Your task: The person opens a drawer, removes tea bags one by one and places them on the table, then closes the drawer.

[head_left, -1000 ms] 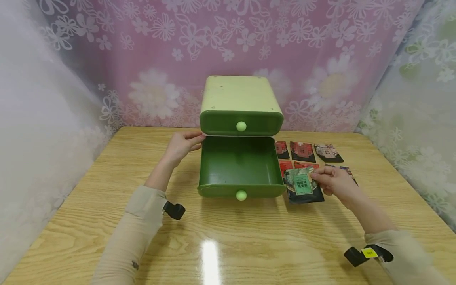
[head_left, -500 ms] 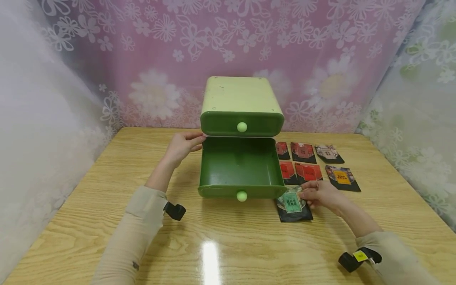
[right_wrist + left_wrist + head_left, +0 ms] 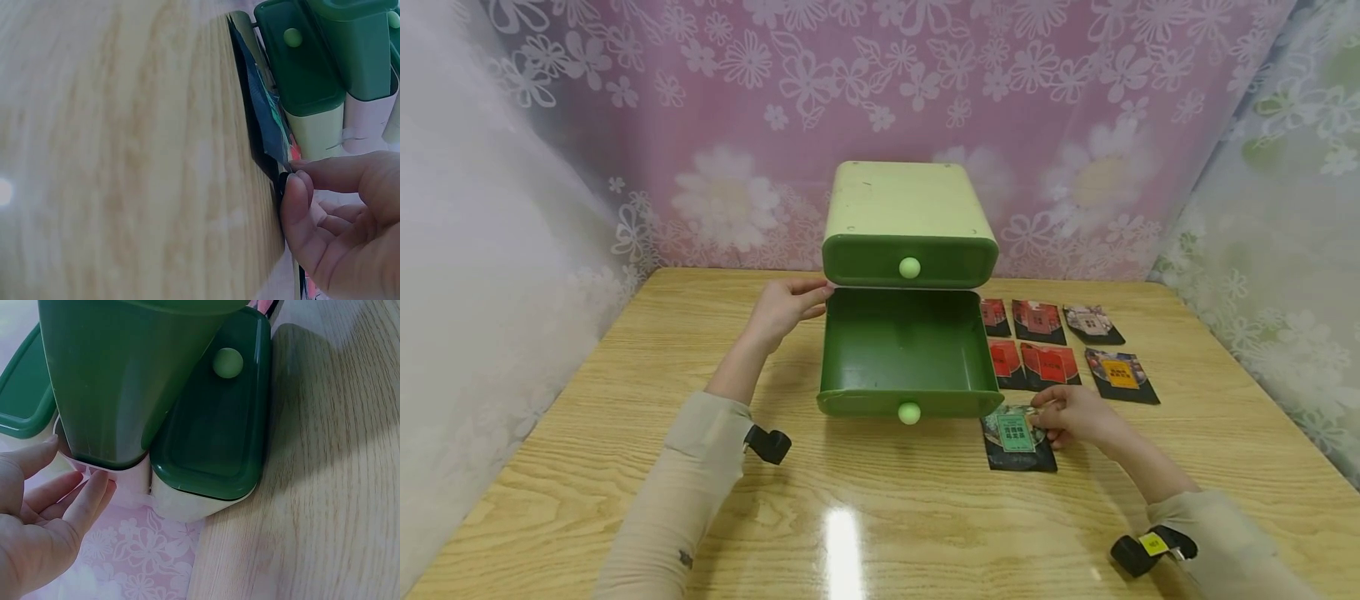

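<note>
A drawer cabinet point(image 3: 904, 200) with a cream top and green fronts stands in the middle of the table. Its middle drawer point(image 3: 906, 358) is pulled out and nothing shows inside. My left hand point(image 3: 777, 312) rests its fingertips against the casing's left side by that drawer; in the left wrist view its fingers point(image 3: 87, 503) are extended along the pale casing edge. My right hand point(image 3: 1078, 417) pinches the right edge of a tea packet point(image 3: 1017, 435) with a green label, low over the table in front of the drawer's right corner. The right wrist view shows thumb and forefinger at the packet's edge.
Right of the cabinet lie several tea packets: red ones point(image 3: 1049, 365), an orange-labelled one point(image 3: 1122, 375) and a pale pink one point(image 3: 1092, 323). The drawer overlaps some of them in the head view. A closed lower drawer point(image 3: 209, 419) sits beneath. A floral curtain point(image 3: 737, 125) hangs behind the table.
My right hand has carried the green-labelled packet down toward the table front and slightly left, uncovering the red and orange packets. The left hand stays at the cabinet.
</note>
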Tool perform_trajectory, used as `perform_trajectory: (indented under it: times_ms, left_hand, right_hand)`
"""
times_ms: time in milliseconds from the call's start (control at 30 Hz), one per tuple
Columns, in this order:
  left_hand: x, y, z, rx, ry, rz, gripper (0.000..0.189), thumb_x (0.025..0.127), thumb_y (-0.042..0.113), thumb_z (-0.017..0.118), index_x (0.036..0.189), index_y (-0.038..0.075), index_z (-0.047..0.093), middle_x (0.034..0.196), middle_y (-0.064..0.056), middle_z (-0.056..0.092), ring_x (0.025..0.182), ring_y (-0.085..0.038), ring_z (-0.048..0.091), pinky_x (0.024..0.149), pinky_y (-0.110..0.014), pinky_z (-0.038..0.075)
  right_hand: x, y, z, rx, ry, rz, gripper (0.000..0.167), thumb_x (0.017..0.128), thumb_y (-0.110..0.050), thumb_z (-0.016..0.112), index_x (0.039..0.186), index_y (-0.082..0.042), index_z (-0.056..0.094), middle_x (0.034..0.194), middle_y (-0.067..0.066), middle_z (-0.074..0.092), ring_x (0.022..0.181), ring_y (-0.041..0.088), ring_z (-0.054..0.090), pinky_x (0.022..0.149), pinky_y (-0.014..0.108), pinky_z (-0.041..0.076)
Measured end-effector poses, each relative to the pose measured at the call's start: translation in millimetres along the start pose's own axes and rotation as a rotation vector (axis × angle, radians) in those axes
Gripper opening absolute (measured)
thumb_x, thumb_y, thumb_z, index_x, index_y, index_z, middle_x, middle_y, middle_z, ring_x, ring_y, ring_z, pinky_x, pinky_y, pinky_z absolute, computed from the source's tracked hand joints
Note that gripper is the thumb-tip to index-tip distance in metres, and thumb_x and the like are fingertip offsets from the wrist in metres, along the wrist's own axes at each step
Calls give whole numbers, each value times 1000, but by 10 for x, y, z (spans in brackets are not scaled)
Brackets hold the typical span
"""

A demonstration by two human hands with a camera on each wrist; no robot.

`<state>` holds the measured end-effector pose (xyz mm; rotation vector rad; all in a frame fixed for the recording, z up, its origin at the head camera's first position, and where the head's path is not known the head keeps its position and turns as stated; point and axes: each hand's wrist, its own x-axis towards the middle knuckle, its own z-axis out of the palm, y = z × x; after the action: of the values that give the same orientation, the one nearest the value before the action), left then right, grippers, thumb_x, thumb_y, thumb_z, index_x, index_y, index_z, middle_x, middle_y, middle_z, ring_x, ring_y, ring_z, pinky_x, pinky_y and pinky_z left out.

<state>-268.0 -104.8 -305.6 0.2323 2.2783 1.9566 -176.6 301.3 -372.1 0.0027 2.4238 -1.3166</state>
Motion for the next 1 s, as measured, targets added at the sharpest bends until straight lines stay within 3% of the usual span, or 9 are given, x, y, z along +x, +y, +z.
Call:
perform_trajectory:
  times_ms: [767,1000]
  left_hand:
    - [15,-14,0,-17,-3,6,42,94,14,57,129,-7,50,133,-18,49,118,-28,52,97,-37,47]
    - [14,-12,2,-15,-4,6,42,94,15,57,129,-7,50,132,-18,49,117,-27,52,96,-37,47]
  right_hand:
    - [-39,-18,52,-141,68,-48,30,87,-4,62,109,12,51,69,6,59,62,19,55,55,32,56]
    - [-90,-79,17,-259,195,-153,23,91,-12,59,103,8,59,73,6,63,59,19,56,53,30,53]
